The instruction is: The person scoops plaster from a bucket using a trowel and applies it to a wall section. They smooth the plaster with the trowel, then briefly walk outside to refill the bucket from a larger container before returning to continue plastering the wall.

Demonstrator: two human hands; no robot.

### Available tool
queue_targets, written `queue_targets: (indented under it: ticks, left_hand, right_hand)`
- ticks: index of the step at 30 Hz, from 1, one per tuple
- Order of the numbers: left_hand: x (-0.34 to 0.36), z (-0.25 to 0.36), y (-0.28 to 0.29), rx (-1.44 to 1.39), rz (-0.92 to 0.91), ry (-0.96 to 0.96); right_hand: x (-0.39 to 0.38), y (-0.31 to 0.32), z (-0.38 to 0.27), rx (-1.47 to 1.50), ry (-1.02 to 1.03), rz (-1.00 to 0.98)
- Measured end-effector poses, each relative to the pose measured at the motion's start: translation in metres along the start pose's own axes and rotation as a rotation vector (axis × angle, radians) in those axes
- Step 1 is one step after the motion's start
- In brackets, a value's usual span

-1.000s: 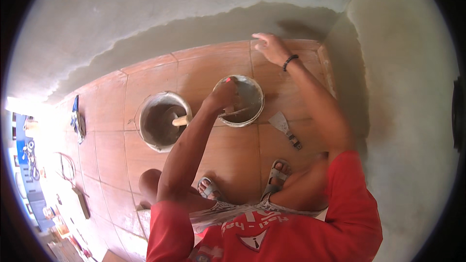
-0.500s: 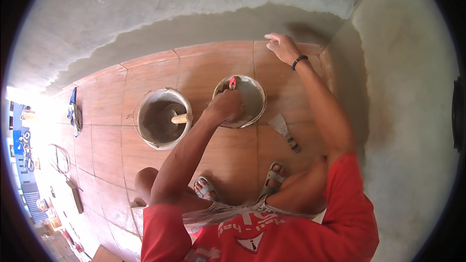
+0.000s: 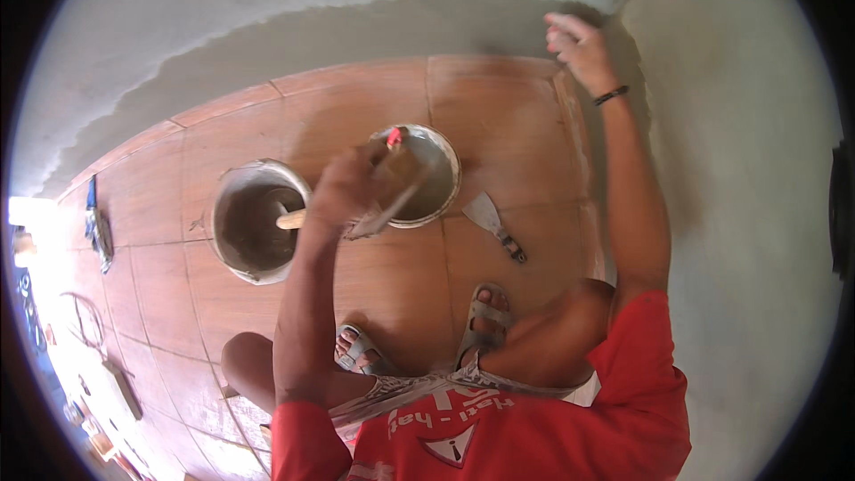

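Observation:
My left hand (image 3: 347, 183) is closed on a blurred flat trowel-like tool (image 3: 396, 183), tilted over the near-left rim of the right bucket (image 3: 449, 174), which holds grey liquid and a red-tipped handle (image 3: 394, 136). Left of it, a second bucket (image 3: 234, 227) holds grey material and a tool with a pale wooden handle (image 3: 289, 218). My right hand (image 3: 574, 49) is raised by the damp grey band low on the plastered wall, near the corner, fingers apart and seemingly empty; whether it touches the wall is unclear.
A metal scraper with a black handle (image 3: 485, 218) lies on the tiled floor (image 3: 374, 294) beside my right foot. Blue cloth (image 3: 98, 223), a cable (image 3: 85, 316) and a board (image 3: 120, 392) lie at the left, toward a bright opening. Plastered walls (image 3: 739, 196) bound the back and right.
My left hand has moved left, lifting the flat tool from inside the right bucket to its rim. My right hand has moved up and right toward the wall corner.

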State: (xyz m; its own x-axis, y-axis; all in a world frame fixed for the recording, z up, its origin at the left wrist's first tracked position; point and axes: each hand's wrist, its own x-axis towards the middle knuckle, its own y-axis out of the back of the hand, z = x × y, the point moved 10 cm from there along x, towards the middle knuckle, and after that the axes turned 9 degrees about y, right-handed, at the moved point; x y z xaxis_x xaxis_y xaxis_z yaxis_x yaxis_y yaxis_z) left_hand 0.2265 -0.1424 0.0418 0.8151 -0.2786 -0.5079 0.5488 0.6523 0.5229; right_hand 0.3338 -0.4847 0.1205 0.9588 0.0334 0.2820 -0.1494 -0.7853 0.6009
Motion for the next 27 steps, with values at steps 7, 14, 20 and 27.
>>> queue_targets:
  ticks: [7,14,20,27]
  left_hand:
    - [0.027,0.024,-0.054,-1.156,-0.352,-0.288]
    - [0.068,0.091,-0.214,-1.778,-0.887,-0.104]
    - [0.142,0.070,-0.329,-1.664,-0.675,0.199]
    - [0.258,0.074,-0.408,-1.657,-0.367,-0.034]
  right_hand:
    - [-0.164,0.146,-0.108,-0.164,-0.018,0.506]
    - [-0.395,0.248,-0.308,-1.644,0.092,0.898]
    - [-0.435,0.297,-0.312,-2.219,-0.019,0.680]
    - [-0.432,0.298,-0.270,-2.495,0.129,0.275]
